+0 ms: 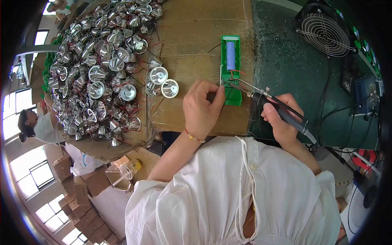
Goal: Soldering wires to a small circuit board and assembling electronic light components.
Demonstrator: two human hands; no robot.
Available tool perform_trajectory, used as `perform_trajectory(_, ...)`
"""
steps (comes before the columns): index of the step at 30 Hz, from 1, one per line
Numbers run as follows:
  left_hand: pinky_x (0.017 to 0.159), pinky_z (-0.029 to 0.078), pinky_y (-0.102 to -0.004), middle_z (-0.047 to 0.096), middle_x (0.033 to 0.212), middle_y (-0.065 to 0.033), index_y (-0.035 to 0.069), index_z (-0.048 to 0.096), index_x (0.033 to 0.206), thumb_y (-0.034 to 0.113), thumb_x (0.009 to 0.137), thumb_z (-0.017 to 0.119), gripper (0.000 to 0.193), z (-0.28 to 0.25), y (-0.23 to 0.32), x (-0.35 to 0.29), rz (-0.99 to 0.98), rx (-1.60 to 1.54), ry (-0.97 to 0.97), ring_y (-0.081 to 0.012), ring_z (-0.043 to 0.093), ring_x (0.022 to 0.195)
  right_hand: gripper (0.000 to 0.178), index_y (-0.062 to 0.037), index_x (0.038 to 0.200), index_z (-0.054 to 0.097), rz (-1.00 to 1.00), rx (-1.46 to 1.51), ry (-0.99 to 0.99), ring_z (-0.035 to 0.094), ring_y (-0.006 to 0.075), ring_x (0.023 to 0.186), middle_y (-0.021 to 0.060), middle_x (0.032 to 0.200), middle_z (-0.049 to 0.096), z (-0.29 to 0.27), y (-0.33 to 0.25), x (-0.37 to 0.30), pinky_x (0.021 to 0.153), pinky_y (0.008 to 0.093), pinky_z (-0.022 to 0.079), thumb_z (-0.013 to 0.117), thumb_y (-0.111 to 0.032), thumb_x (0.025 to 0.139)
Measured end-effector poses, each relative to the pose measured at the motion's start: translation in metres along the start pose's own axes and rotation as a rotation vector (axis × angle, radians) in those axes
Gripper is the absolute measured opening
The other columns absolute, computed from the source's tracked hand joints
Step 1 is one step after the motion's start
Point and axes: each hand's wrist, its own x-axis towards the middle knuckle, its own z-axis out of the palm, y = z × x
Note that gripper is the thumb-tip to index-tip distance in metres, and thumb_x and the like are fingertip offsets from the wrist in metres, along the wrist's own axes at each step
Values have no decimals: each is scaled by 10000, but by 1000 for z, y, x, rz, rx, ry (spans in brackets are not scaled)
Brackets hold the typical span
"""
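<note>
On the cardboard-covered bench lies a narrow green plastic housing (233,99), with a blue cylindrical battery cell (230,56) in its far part. Thin red and black wires stick out around the cell's near end. Beside the housing's left edge, my left hand (200,104) is closed in a pinch on a thin black wire (223,107). My right hand (284,122) grips a soldering iron (290,118) with a thin feed tube fixed along it. The iron's tip is at the near part of the housing, close to my left fingertips; whether it touches anything there is too small to tell.
Silver reflector cups (98,73) with red wires are heaped on the left, a few lying loose beside the heap. A round metal-grilled fan (325,34) and a blue box-shaped unit (364,96) stand at right. Another person (45,128) is at far left, near cardboard boxes (87,216).
</note>
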Motion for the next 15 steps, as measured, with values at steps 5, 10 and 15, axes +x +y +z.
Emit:
perform_trajectory(5, 479, 429, -291, 554, 674, -82, 22, 546, 671, 57, 736, 655, 132, 6, 1, -1, 18, 0, 25, -196, 554, 526, 146, 27, 847, 532, -20, -41, 7, 555, 75, 586, 69, 657, 600, -4, -2, 0, 525, 204, 447, 633, -63, 790)
perform_trajectory(10, 466, 426, -286, 550, 664, -82, 24, 545, 671, 55, 733, 656, 131, 5, 0, 1, 16, -7, 17, -188, 555, 515, 134, 20, 860, 515, 2, -16, 62, 546, 108, 545, 90, 642, 577, -5, -7, -4, 498, 215, 444, 591, -80, 813)
perform_trajectory(15, 465, 426, -280, 546, 659, -82, 27, 542, 667, 53, 733, 657, 135, 4, 0, 1, 38, 8, 18, -183, 559, 516, 135, 21, 867, 514, -20, -19, 50, 549, 109, 549, 91, 644, 579, -5, -7, -4, 500, 218, 449, 590, -77, 814)
